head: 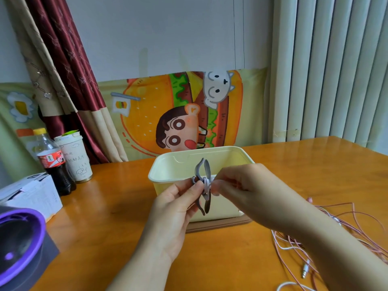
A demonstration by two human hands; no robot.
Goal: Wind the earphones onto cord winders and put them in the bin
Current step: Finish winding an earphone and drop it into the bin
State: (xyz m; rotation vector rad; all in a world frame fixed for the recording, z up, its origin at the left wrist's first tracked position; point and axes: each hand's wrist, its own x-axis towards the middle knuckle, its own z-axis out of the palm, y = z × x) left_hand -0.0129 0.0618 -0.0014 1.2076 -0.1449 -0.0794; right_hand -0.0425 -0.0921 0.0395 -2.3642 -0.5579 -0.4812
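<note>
Just in front of the cream bin (222, 156), both hands meet on a grey cord winder (197, 170) held upright. The left hand (176, 204) pinches its middle, and the right hand (241, 185) pinches the white cord (207, 182) wrapped there. Loose pink and white earphones (294, 241) lie on the worktop (105, 206) under the right forearm.

**Winder held up in front of the bin**

Your left hand (176, 208) grips a grey cord winder (203, 170) upright, just in front of the cream bin (165, 164). Your right hand (241, 185) pinches the white cord (207, 182) wrapped around the winder's middle. Loose pink and white earphone cables (346, 219) lie on the wooden table (105, 206) to your right. A cola bottle (52, 160) and a paper cup (75, 158) stand at far left.
</note>
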